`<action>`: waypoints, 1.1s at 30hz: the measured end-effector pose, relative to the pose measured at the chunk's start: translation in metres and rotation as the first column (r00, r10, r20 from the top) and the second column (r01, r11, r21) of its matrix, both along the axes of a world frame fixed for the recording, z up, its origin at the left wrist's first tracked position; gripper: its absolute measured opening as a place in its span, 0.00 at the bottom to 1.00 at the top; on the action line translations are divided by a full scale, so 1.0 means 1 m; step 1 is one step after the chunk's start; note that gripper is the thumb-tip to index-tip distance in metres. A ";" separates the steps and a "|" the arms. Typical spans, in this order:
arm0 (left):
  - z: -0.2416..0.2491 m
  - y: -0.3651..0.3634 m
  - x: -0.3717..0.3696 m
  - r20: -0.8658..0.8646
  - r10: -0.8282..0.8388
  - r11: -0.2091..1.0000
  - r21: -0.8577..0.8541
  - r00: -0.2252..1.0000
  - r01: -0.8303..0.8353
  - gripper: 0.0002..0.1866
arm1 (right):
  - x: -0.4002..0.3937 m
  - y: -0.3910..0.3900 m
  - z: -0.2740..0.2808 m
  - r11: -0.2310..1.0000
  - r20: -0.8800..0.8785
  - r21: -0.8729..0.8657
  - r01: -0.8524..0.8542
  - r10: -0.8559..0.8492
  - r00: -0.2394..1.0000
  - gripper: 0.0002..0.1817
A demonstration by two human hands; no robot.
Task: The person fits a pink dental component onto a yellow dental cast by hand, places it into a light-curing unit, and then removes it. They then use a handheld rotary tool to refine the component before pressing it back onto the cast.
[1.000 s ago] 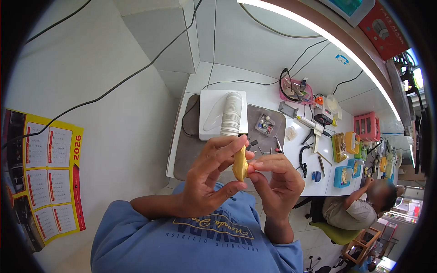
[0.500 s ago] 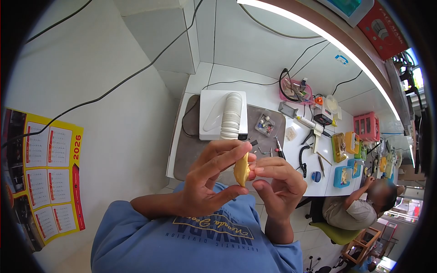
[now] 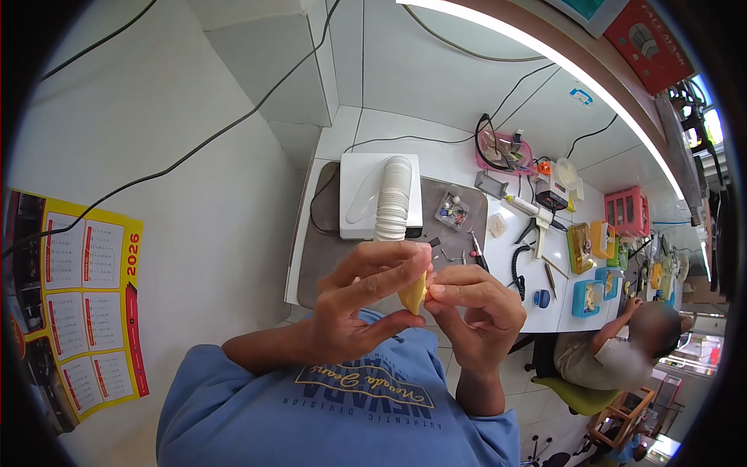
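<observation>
My left hand grips a yellow plaster model between the fingers above and the thumb below. The piece is seen nearly edge-on, in front of my chest, with its bumpy side toward the right. My right hand is closed in a pinch, thumb and forefinger meeting against the model's right side. Whatever small thing may lie between those fingertips is hidden.
Beyond my hands stands a white box with a ribbed hose on a grey mat. To the right are a clear tray of small parts, a handpiece, blue bins and a seated co-worker.
The right thumb and forefinger have closed together against the model, where they were apart before. The model has turned slightly in my left hand.
</observation>
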State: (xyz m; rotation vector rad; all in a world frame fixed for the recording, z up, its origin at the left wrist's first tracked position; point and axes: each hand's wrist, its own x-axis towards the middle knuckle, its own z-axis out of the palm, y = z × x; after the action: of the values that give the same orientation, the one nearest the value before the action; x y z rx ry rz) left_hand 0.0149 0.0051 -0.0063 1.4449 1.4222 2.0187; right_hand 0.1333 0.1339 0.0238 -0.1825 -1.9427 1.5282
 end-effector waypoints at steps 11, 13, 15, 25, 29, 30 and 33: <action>0.009 0.016 -0.020 -0.132 0.104 0.993 -0.040 0.986 -0.110 0.35 | -0.014 0.019 0.013 0.997 -0.002 0.072 0.007 -0.006 1.000 0.10; 0.019 0.024 -0.026 -0.149 0.114 0.993 0.013 0.982 -0.113 0.36 | -0.021 0.026 0.025 0.998 0.048 0.057 0.023 -0.026 0.999 0.09; 0.030 0.032 -0.033 0.003 0.096 0.995 0.033 0.995 -0.096 0.35 | -0.031 0.032 0.043 0.995 0.024 0.077 0.057 -0.059 0.998 0.09; 0.085 0.068 -0.089 0.068 0.074 0.972 0.218 0.995 -0.087 0.39 | -0.093 0.070 0.123 0.907 -0.024 0.417 -0.065 0.082 0.996 0.09; 0.101 0.077 -0.102 0.293 -0.093 0.970 0.241 0.952 0.020 0.36 | -0.111 0.067 0.127 0.928 -0.188 0.368 0.054 0.018 0.982 0.12; 0.105 0.076 -0.103 0.326 -0.154 0.963 0.261 0.933 0.068 0.36 | -0.111 0.071 0.129 0.879 -0.196 0.468 0.091 0.003 0.981 0.13; 0.101 0.079 -0.105 0.416 -0.272 0.938 0.314 0.867 0.144 0.38 | -0.115 0.078 0.131 0.803 -0.222 0.577 0.150 -0.023 0.975 0.12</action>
State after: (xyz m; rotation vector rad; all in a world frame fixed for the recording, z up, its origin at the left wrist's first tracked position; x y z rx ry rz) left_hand -0.0905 0.0843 0.0948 1.0534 0.7807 2.2733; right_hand 0.0187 0.2123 0.1548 0.1531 -2.1043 0.7783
